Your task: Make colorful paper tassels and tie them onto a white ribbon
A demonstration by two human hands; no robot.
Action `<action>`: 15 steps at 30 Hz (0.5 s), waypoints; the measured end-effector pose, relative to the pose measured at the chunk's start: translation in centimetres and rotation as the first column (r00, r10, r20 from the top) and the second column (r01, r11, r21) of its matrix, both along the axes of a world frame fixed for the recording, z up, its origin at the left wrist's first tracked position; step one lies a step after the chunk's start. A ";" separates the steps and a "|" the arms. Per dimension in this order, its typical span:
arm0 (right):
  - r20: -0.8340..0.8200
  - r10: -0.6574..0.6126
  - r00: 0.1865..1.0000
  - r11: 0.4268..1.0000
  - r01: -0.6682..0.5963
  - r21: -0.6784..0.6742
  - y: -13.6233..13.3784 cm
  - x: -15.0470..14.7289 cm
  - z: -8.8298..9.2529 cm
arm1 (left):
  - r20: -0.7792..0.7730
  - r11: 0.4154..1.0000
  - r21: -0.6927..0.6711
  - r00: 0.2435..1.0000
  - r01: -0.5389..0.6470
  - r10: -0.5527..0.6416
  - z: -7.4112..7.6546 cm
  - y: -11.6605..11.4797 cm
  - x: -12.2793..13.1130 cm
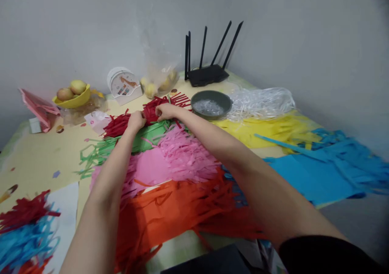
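Tabletop (36, 156) covered in fringed paper. Orange sheet (170, 213) nearest, pink sheet (179, 156) beyond, then green sheet (100, 150). Red fringed paper (120, 125) at far side, left of grey bowl (225, 100). Left hand (135, 120) and right hand (166, 111) on it, fingers curled closed, pinching red strips.

Two plain grey walls are seen, the left wall (75, 23) and the right wall (319, 43), joined in a corner behind the table (36, 156). The table is covered in a pale yellow patterned cloth and is pushed up against both walls. A black router (207, 73) is set at the corner. Soft, even light is cast, and few shadows are thrown
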State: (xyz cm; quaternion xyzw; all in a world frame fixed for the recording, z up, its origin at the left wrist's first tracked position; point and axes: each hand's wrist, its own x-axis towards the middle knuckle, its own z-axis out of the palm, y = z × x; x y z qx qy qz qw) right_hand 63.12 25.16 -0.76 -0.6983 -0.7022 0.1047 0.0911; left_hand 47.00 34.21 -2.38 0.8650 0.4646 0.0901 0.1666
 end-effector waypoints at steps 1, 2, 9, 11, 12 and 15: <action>-0.010 0.004 1.000 0.999 -0.004 0.035 -0.4 -0.4 0.3 | 0.011 1.000 0.014 1.000 -0.018 0.018 0.0 0.0 -0.1; -0.017 0.010 1.000 0.997 -0.009 0.073 -0.8 -1.1 0.4 | 0.024 0.999 0.029 0.999 -0.034 0.034 0.0 -0.1 -0.3; -0.055 0.012 0.998 0.997 -0.008 0.074 -0.2 -6.9 -2.1 | 0.133 0.976 0.176 0.985 -0.130 0.107 0.6 -0.7 -1.4; -0.079 -0.057 0.995 0.997 0.061 0.050 1.2 -7.1 -3.0 | 0.170 0.954 0.240 0.975 -0.182 0.143 0.9 -0.9 -1.9; -0.094 -0.103 0.990 0.993 0.107 0.039 1.9 -6.9 -3.4 | 0.190 0.939 0.268 0.968 -0.213 0.165 1.1 -1.0 -2.3; -0.156 -0.249 0.956 0.968 0.253 0.003 3.7 -5.7 -3.9 | 0.248 0.894 0.316 0.937 -0.319 0.246 1.9 -0.9 -3.8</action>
